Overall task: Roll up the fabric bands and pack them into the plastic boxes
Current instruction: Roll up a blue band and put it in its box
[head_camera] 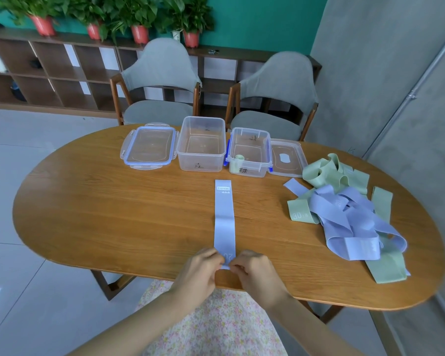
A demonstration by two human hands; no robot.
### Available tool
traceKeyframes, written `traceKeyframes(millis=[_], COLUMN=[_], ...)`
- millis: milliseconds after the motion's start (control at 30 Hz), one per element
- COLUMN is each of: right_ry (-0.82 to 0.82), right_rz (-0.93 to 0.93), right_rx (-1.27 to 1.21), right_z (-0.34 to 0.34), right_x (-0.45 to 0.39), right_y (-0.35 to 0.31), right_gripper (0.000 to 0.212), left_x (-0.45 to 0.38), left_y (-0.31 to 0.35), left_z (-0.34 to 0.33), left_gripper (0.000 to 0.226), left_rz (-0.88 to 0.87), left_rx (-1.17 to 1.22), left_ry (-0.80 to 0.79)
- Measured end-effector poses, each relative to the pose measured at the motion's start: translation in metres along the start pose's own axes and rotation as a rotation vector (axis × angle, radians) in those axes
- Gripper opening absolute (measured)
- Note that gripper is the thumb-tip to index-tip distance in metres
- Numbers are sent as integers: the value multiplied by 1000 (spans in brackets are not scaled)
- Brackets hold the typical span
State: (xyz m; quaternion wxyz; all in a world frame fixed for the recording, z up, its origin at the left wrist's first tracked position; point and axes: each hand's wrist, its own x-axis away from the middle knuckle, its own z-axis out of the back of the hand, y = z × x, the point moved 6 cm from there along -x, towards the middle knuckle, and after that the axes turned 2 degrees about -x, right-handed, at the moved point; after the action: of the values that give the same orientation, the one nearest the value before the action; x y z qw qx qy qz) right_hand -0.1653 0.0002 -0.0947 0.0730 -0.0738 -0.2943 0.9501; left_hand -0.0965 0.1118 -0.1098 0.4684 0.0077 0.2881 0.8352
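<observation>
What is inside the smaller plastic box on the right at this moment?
One rolled green band lies at the near-left of the smaller box, which has no lid on. Its label partly masks the front wall, so anything low behind it cannot be made out.

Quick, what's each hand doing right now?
Left hand: pinching the near end of the flat blue band.
Right hand: pinching the same end of that band.
</observation>
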Motion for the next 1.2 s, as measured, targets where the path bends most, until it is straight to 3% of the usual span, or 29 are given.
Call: traceKeyframes(millis=[233,367,433,500,633,1200], right_ry=[28,32,25,16,54,69], right_rz=[26,130,159,129,90,50], right_rx=[108,233,208,141,14,-29], right_z=[-10,-10,-11,-10,-4,-5], right_x=[1,3,4,3,0,-10], right_y=[3,-6,-5,-1,0,14], right_gripper=[12,29,17,2,14,15], left_x=[-4,-4,0,7,14,-15], left_y=[2,2,3,5,8,-19], left_z=[2,-4,-5,-5,0,1], left_gripper=[27,32,34,30,8,25], left_rz=[35,18,-31,-97,-167,265], left_rx=[53,-17,-79,-151,-170,190], left_ry=[47,14,-23,-41,1,190])
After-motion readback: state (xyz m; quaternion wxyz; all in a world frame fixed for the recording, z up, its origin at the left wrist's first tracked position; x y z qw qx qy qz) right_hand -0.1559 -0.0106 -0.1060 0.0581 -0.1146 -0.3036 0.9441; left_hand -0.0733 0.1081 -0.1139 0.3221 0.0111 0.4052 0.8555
